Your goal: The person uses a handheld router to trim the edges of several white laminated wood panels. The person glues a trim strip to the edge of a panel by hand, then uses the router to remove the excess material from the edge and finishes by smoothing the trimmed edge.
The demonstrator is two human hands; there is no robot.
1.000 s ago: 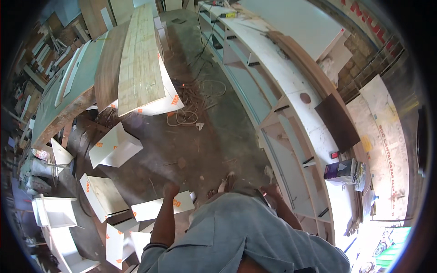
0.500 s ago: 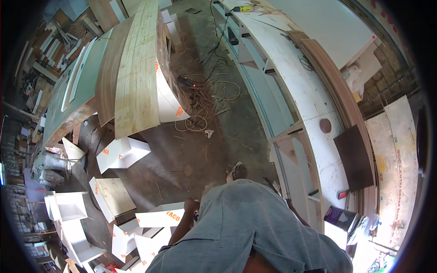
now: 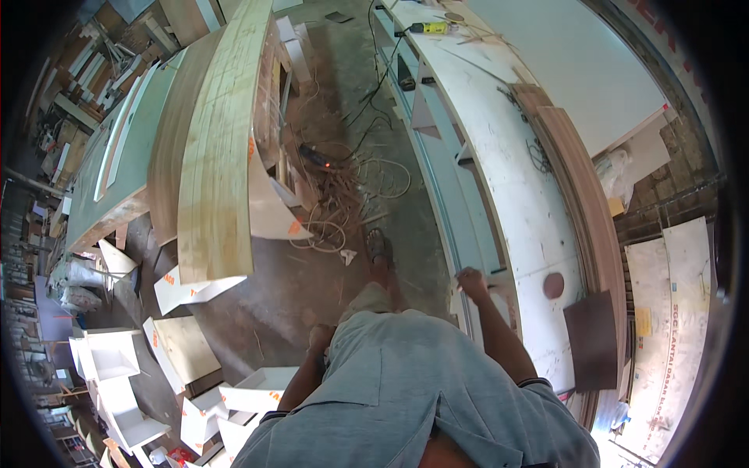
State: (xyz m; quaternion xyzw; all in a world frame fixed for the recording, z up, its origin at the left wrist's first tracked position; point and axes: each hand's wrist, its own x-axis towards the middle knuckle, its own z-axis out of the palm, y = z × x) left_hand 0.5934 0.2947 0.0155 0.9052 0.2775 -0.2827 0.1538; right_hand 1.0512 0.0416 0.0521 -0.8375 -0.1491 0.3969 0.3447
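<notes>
My left hand (image 3: pixel 321 337) hangs low beside my hip, over the floor. Its fingers are mostly hidden, and I see nothing held in it. My right hand (image 3: pixel 470 283) is held out at the left side of the long white workbench (image 3: pixel 538 230), with its fingers loosely bent and apart. No object shows in it. Whether it touches the bench's edge I cannot tell. Near it on the benchtop are a round brown spot (image 3: pixel 553 285) and a dark brown panel (image 3: pixel 591 342).
At left, a pale wood board (image 3: pixel 218 171) lies on stacked sheets, jutting toward me. White box pieces (image 3: pixel 117 355) stand on the floor at lower left. Ahead lie a coiled cable (image 3: pixel 384 178), wood shavings (image 3: pixel 335 191) and a black power tool (image 3: pixel 316 157). A yellow-green power tool (image 3: pixel 429 28) rests on the bench.
I have moved forward along the aisle, a foot now stepping ahead. My right hand, mostly hidden before, has swung out beside the bench. My left hand stays low by my hip.
</notes>
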